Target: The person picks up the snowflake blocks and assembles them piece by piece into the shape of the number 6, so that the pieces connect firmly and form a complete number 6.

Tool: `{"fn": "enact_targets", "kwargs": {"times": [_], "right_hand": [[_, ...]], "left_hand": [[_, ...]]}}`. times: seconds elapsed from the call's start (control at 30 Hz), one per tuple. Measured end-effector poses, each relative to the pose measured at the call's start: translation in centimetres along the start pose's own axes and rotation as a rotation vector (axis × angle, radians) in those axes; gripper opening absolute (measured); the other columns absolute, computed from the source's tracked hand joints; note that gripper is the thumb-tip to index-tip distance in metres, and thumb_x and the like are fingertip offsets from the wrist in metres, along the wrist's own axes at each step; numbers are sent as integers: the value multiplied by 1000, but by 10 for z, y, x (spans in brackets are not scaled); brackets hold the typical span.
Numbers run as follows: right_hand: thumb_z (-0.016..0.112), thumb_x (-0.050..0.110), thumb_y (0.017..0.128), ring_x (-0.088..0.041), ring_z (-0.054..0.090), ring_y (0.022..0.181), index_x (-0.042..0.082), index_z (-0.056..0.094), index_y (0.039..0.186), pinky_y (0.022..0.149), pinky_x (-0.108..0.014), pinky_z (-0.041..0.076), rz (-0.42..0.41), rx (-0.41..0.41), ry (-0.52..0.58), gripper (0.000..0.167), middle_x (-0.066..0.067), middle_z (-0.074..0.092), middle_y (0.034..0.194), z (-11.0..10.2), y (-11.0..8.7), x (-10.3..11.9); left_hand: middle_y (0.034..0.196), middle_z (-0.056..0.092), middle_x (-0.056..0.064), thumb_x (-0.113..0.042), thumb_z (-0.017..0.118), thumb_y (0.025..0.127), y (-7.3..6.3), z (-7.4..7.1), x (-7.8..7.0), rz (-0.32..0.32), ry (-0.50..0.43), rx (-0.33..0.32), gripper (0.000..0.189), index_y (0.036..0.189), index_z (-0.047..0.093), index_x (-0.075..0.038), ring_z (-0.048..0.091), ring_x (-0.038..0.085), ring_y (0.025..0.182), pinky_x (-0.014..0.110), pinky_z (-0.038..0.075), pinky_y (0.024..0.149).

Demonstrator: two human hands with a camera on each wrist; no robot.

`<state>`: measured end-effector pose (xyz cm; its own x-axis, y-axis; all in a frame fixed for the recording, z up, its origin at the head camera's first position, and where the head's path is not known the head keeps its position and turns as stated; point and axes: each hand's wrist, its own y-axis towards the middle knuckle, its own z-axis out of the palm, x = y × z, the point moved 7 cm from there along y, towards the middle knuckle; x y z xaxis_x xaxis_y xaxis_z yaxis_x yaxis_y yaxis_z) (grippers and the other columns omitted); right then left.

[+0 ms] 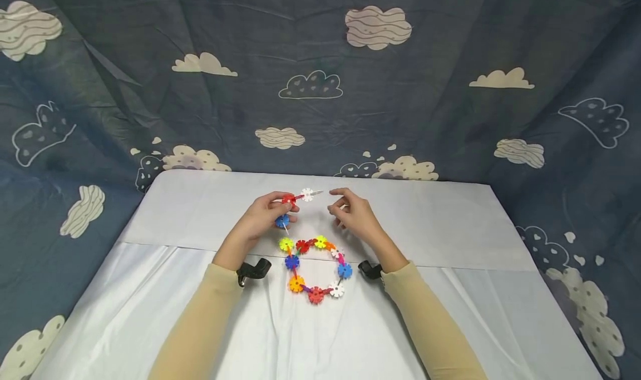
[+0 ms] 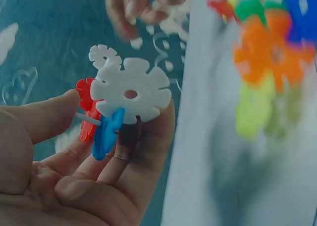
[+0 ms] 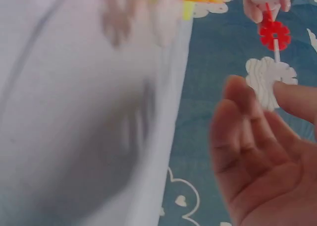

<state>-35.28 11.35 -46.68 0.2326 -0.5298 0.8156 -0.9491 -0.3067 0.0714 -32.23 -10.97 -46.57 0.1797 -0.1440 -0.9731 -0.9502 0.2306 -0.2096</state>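
Observation:
My left hand (image 1: 257,217) pinches a short chain of slotted flower-shaped plastic discs, raised over the table. In it are a red disc (image 1: 289,200), a blue disc (image 1: 282,221) and a white disc (image 1: 307,195), with another white one edge-on at its right end. The left wrist view shows a large white disc (image 2: 131,92) beside the blue one, near the fingers. Just right of the chain's end, my right hand (image 1: 358,216) hovers with loosely bent fingers, holding nothing. Below both hands lies a ring of multicoloured discs (image 1: 316,295); whether the chain joins it, I cannot tell.
A white cloth covers the table (image 1: 435,313). Behind it and at both sides hangs a dark blue curtain (image 1: 300,40) with cloud prints. Black wrist mounts (image 1: 254,269) sit at both sleeve cuffs, close to the ring's sides.

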Motion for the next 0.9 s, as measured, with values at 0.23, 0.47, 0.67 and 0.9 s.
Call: {"fn": "enact_targets", "kwargs": {"times": [0.23, 0.47, 0.67, 0.9], "right_hand": [[67, 34, 105, -12, 68, 85, 11, 78, 119, 81, -32, 58, -54, 293, -276, 28, -3, 78, 105, 44, 0, 11], [72, 49, 100, -11, 66, 89, 15, 78, 120, 92, -35, 57, -150, 489, -430, 40, 2, 79, 108, 86, -2, 32], [80, 45, 94, -13, 60, 89, 17, 78, 116, 87, -33, 53, -222, 471, -483, 36, 3, 75, 103, 99, -5, 37], [74, 36, 101, -13, 64, 99, 14, 76, 126, 97, -35, 55, -198, 573, -348, 33, 0, 77, 116, 95, -2, 33]], "left_hand": [[139, 68, 27, -19, 56, 111, 9, -17, 17, -33, 7, -55, 44, 152, 50, -3, 79, 14, 97, 25, 62, 77], [137, 69, 26, -19, 59, 110, 13, -22, 31, -64, -19, -78, 43, 150, 53, -4, 78, 11, 92, 23, 61, 73], [137, 69, 26, -19, 59, 110, 14, -25, 34, -70, -4, -84, 44, 151, 52, -5, 78, 11, 93, 21, 60, 74], [139, 68, 27, -18, 59, 110, 14, -32, 35, -93, -9, -111, 44, 151, 52, -3, 77, 10, 91, 21, 61, 73]]}}
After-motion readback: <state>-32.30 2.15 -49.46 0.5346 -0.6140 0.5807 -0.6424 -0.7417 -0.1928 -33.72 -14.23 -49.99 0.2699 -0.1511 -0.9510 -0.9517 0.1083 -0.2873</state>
